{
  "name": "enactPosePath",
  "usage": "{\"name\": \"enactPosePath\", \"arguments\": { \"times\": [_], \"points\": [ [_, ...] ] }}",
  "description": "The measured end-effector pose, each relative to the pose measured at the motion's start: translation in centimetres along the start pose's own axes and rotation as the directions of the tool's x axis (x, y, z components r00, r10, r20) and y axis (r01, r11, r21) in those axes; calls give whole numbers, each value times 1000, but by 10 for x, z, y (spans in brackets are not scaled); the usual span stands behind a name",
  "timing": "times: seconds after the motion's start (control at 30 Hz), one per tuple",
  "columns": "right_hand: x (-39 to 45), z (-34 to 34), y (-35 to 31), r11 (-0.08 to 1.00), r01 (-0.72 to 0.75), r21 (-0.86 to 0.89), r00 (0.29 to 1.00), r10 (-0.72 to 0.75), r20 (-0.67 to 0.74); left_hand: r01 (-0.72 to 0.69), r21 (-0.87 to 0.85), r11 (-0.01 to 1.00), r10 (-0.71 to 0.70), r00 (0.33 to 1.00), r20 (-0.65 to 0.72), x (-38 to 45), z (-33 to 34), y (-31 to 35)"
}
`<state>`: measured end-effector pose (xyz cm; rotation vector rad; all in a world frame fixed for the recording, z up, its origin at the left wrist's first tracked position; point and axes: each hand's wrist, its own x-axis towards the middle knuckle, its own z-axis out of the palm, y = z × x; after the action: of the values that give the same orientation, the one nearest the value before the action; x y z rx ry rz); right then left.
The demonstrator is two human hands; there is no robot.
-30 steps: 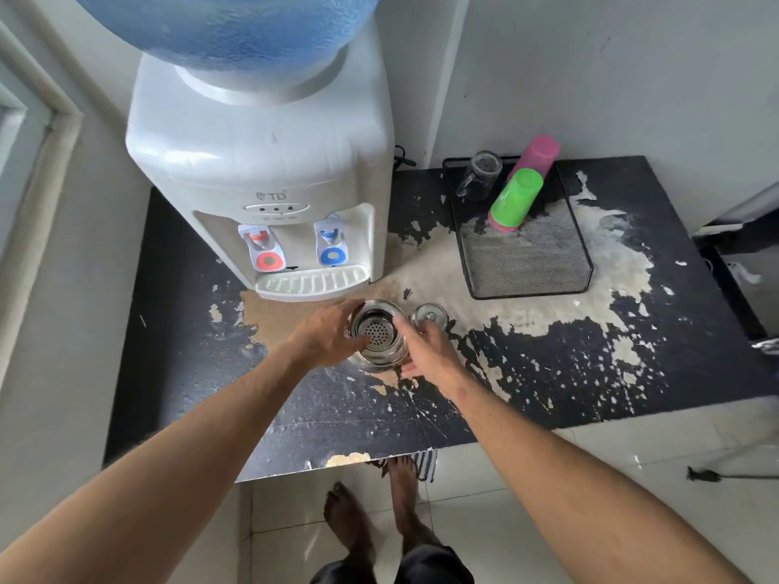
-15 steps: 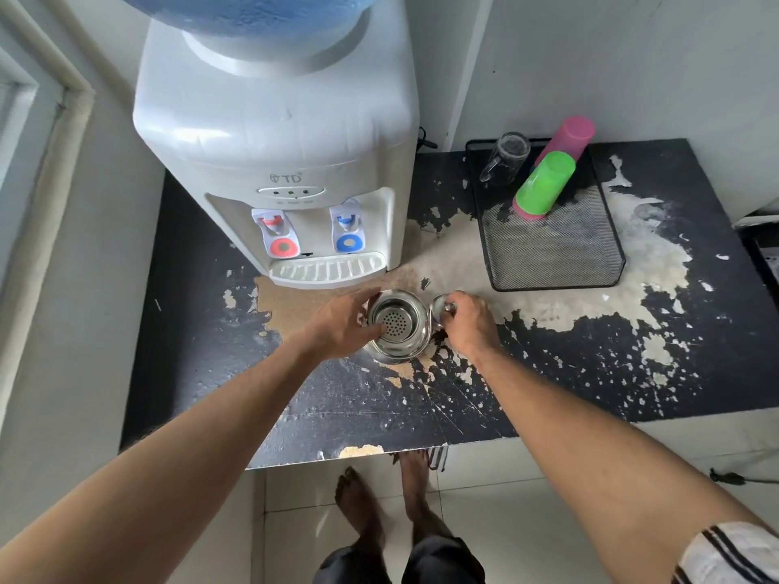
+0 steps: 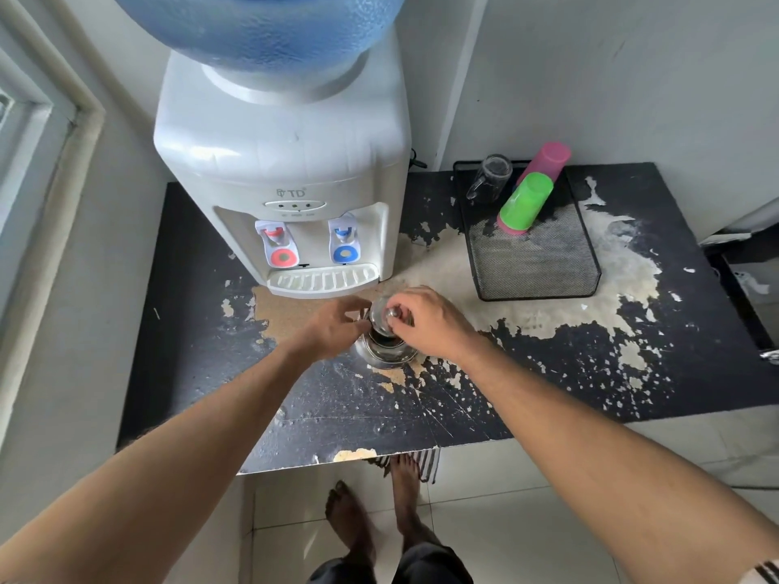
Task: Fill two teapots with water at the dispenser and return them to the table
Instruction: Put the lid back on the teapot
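Two hands close on a steel teapot (image 3: pixel 381 351) in front of a water dispenser (image 3: pixel 291 170).

The left hand (image 3: pixel 337 326) grips the side of the small, shiny, round-bellied pot, which stands on a worn black table (image 3: pixel 202 373) just before the dispenser's drip tray (image 3: pixel 322 280). The right hand (image 3: pixel 434 322) pinches the knob of the steel lid (image 3: pixel 384 316), holding it over the pot's mouth. Farther right sits a black mesh tray (image 3: pixel 539 267) with a green cup (image 3: pixel 525 202), a pink cup (image 3: pixel 548 155) and a glass (image 3: pixel 491 177).
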<state>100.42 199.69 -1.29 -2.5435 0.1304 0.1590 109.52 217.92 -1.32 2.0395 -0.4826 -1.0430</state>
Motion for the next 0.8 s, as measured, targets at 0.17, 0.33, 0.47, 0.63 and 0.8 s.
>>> {"name": "enactPosePath", "arguments": {
  "times": [0.17,0.33,0.47,0.63,0.8],
  "points": [
    [-4,12,1,999,18,-40,1000,-17,25,-11,12,1000,11,999,-44,4,-1,-4],
    [-3,18,0,994,33,-100,999,-30,33,-40,90,995,47,996,-78,5,1,-7],
    [-1,20,0,991,42,-129,998,-37,48,-48,159,986,64,993,-95,6,4,-3],
    [2,22,0,983,37,-178,997,-24,78,-56,267,962,85,992,-98,10,3,1],
    [5,22,-2,978,31,-206,996,-13,90,-45,383,923,86,992,-91,12,6,9]
  ]
}}
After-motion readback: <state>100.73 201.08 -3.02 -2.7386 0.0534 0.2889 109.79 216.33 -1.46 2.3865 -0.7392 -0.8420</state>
